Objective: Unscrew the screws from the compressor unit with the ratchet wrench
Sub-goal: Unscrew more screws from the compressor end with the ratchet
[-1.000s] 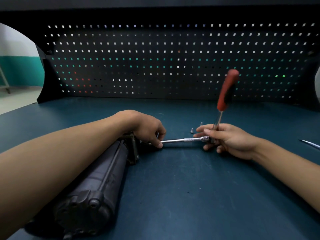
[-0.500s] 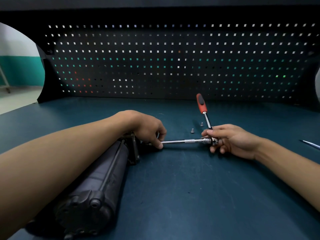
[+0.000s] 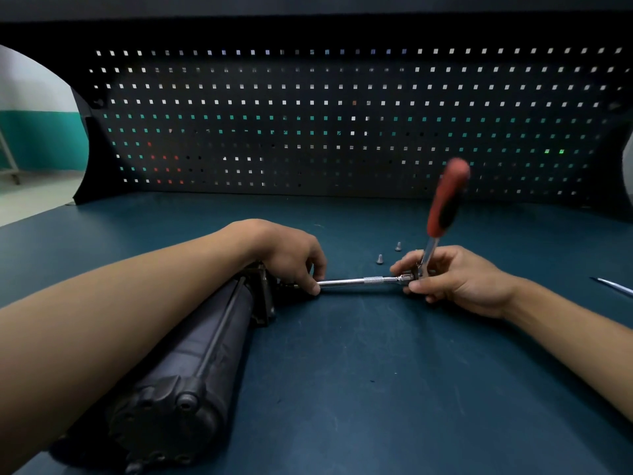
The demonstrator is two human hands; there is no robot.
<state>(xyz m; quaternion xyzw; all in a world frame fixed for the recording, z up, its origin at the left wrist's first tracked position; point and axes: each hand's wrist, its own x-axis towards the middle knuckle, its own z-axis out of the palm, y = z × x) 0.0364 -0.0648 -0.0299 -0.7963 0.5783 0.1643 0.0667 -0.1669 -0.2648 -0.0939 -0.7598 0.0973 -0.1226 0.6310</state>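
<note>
Head cam: the black compressor unit (image 3: 191, 354) lay on its side on the blue bench (image 3: 376, 389), under the left forearm. The left hand (image 3: 291, 255) pinched the extension bar (image 3: 359, 281) at the unit's end plate, and the right hand (image 3: 452, 282) gripped the ratchet wrench (image 3: 445, 204) at its head, red handle up and blurry. Two loose screws (image 3: 379, 259) sat just behind the bar.

1 compressor unit (image 3: 191, 354), black, near left.
1 ratchet wrench (image 3: 445, 200), red handle, centre right.
2 loose screws (image 3: 379, 259) (image 3: 398, 246), just beyond the wrench.
2 hands: left hand (image 3: 291, 255), right hand (image 3: 459, 279).
1 metal tool tip (image 3: 613, 286), right edge.
1 pegboard (image 3: 342, 114), far.
1 workbench (image 3: 376, 389).
</note>
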